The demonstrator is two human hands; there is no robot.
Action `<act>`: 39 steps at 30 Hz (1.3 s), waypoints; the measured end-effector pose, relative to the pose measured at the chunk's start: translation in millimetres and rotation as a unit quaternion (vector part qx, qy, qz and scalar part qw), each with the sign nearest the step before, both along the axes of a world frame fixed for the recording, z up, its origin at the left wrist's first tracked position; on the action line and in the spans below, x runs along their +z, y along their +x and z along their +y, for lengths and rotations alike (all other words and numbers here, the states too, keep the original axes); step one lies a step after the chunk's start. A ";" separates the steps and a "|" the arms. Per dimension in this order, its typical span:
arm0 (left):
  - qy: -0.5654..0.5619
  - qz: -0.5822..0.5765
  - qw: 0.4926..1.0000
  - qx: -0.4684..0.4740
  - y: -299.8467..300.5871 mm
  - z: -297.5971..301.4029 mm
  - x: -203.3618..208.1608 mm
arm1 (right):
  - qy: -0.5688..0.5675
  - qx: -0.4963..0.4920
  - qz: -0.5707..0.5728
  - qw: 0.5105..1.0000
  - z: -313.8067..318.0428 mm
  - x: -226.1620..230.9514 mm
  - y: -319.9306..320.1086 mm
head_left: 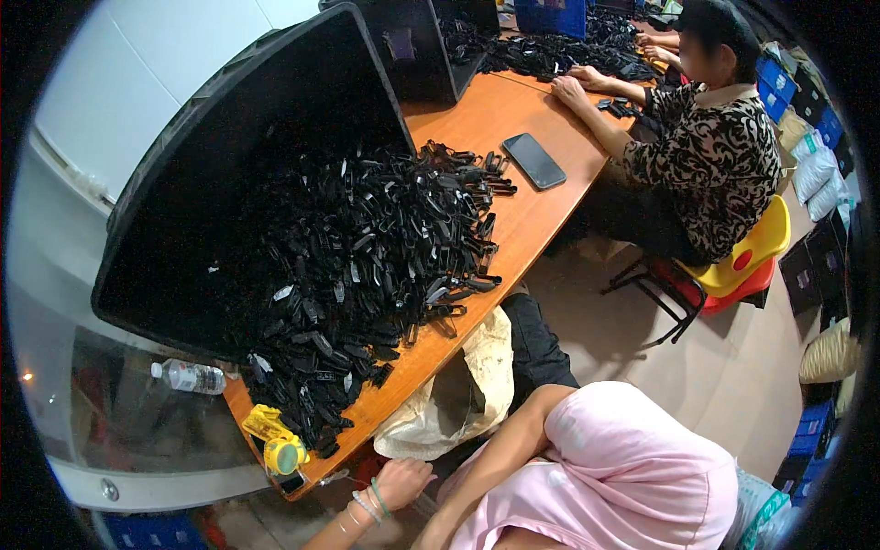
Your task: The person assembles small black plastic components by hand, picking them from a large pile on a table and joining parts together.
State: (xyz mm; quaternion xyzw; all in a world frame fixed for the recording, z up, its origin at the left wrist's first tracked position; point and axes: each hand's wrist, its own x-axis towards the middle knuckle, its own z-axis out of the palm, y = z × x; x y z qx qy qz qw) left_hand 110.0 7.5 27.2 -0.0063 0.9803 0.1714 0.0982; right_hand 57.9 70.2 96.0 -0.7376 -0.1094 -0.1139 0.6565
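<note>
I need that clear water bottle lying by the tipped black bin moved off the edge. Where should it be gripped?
Take the water bottle around its clear middle, coming from above. It lies on its side, white cap pointing left, so the round body is open to a grip across it, away from the black bin.

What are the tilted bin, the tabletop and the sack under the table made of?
Bin: looks like black moulded plastic, matte, with a thick rolled rim. Tabletop: wood or wood-look laminate, orange-brown, smooth with a soft sheen. Sack: probably thin cream plastic or woven fabric, crumpled and slack; too far to tell which.

Bright, even indoor light, sharp centre, strong fisheye bending and black vignette at edges.
</note>
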 end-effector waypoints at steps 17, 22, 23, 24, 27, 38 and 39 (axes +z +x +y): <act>-0.036 0.010 0.999 0.004 -11.5 -8.0 -9.3 | 0.007 0.016 -0.016 1.000 7.0 4.0 3.6; -0.050 0.005 0.999 -0.015 -10.4 -13.9 -14.9 | 0.011 0.029 -0.017 0.999 12.4 6.1 4.0; -0.053 0.004 0.998 -0.023 -10.5 -14.0 -15.1 | 0.012 0.034 -0.019 0.999 14.0 5.3 2.5; -0.061 -0.016 0.997 -0.034 -10.1 -13.0 -12.5 | 0.013 0.037 -0.019 0.999 14.5 5.8 2.7; -0.072 -0.003 0.997 -0.015 -8.9 -13.4 -12.1 | 0.020 0.050 -0.025 0.998 17.2 7.9 4.6; -0.143 0.033 0.989 -0.015 -20.1 -33.4 -2.0 | 0.036 0.080 -0.027 0.996 28.1 9.1 6.7; -0.146 0.019 0.989 -0.023 -17.2 -33.5 -2.5 | 0.039 0.083 -0.028 0.995 26.7 9.0 7.7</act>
